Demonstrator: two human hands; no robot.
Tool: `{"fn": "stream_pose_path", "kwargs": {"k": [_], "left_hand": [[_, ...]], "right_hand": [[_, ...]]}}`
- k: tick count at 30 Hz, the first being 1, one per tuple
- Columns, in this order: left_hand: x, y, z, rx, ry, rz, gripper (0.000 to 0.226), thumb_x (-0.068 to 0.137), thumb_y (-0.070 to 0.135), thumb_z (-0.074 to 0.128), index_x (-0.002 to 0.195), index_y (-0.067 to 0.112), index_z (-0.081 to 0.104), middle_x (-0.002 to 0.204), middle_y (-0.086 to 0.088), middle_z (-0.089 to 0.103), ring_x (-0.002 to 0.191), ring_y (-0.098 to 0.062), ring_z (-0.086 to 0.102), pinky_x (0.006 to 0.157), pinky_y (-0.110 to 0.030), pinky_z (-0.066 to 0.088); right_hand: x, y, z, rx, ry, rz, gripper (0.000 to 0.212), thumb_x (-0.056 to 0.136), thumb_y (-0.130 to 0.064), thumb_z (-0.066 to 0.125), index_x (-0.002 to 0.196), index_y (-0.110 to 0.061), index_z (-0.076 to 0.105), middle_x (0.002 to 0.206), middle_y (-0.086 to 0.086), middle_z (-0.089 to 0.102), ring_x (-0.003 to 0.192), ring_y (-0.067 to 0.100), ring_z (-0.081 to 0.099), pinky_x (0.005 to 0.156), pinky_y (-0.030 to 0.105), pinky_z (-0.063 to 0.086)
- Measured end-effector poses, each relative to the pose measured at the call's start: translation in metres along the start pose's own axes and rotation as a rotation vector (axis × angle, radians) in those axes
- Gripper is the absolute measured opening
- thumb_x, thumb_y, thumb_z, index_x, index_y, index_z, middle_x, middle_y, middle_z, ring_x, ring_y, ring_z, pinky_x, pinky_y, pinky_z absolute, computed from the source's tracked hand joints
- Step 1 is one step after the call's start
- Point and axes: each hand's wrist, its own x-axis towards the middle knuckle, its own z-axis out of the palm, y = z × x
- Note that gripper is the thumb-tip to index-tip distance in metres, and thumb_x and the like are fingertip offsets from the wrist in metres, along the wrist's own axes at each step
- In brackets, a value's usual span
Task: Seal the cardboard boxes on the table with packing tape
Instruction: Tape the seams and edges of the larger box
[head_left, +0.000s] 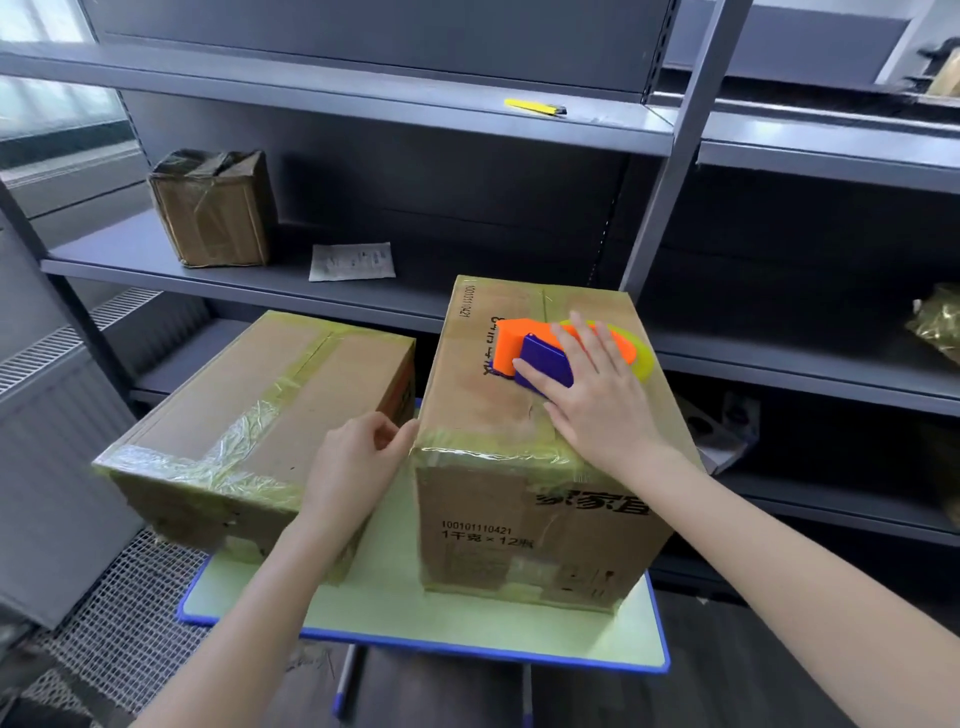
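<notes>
Two cardboard boxes stand on a small green table (467, 618) with a blue rim. The taller box (524, 499) is on the right, the lower taped box (249, 410) on the left. An orange and purple tape dispenser (524, 348) with a yellowish tape roll lies on top of the taller box. My right hand (597, 389) lies over the dispenser with straight fingers spread on it. My left hand (358, 462) touches the near left top corner of the taller box with its thumb and fingertips, where yellowish tape runs along the edge.
Grey metal shelves (363, 119) stand right behind the table. A small taped box (213, 208) and a paper slip (350, 261) lie on the middle shelf, a yellow utility knife (535, 106) on the upper one. A radiator and metal floor grate are at the left.
</notes>
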Motion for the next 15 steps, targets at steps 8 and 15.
{"fn": "stream_pose_path", "kwargs": {"k": [8,15], "left_hand": [[-0.004,-0.003,-0.007,-0.194,-0.257,-0.022,0.038,0.090,0.038,0.056,0.072,0.007,0.068,0.063,-0.002,0.070,0.058,-0.014,0.066,0.055,-0.020,0.047],[-0.004,-0.012,-0.001,-0.089,-0.223,0.161,0.019,0.083,0.028,0.068,0.069,0.015,0.070,0.057,0.006,0.067,0.050,-0.002,0.060,0.052,-0.012,0.044]], "right_hand": [[0.026,-0.050,-0.009,0.523,-0.418,-0.239,0.043,0.101,-0.032,0.035,0.144,-0.024,0.037,0.155,0.001,0.022,0.146,0.023,0.009,0.116,0.033,0.004],[0.032,-0.066,0.002,0.604,-0.578,-0.321,0.054,0.100,-0.040,0.033,0.149,-0.023,0.020,0.157,-0.005,0.013,0.146,0.017,0.004,0.119,0.033,0.004]]}}
